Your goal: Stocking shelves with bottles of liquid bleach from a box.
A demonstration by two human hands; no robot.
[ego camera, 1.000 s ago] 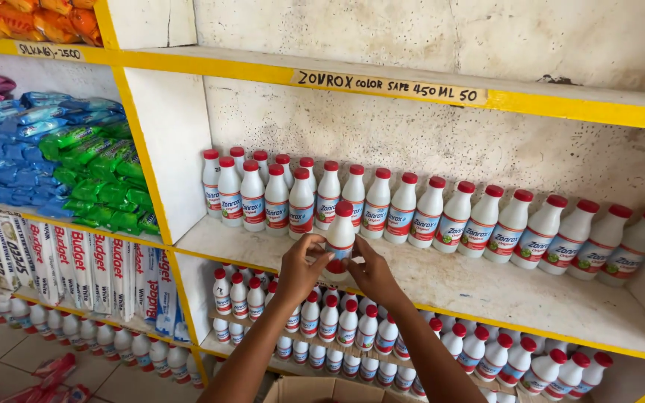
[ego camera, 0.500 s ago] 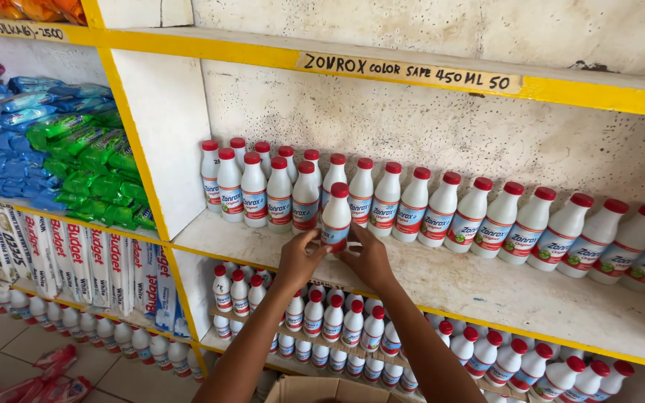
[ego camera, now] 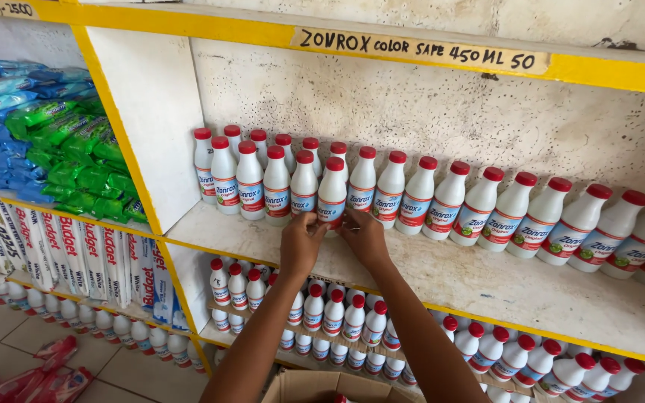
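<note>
A white bottle with a red cap (ego camera: pixel 332 190) stands upright on the pale shelf board (ego camera: pixel 502 287), last in the front row of like bottles. Both of my hands hold it at its base. My left hand (ego camera: pixel 301 242) grips the left side. My right hand (ego camera: pixel 363 235) is on the right side. A back row of several white red-capped bottles (ego camera: pixel 487 205) runs along the wall to the right.
An open cardboard box (ego camera: pixel 322 386) sits below my arms. The lower shelf holds several smaller white bottles (ego camera: pixel 337 317). In the left bay lie blue and green pouches (ego camera: pixel 54 149) above white upright packets (ego camera: pixel 76 257). Yellow shelf edges (ego camera: pixel 151 22) frame the bays. Red packets (ego camera: pixel 31 377) lie on the floor.
My hands carried the bottle forward and set it at the end of the front row. The camera has moved closer to the shelf.
</note>
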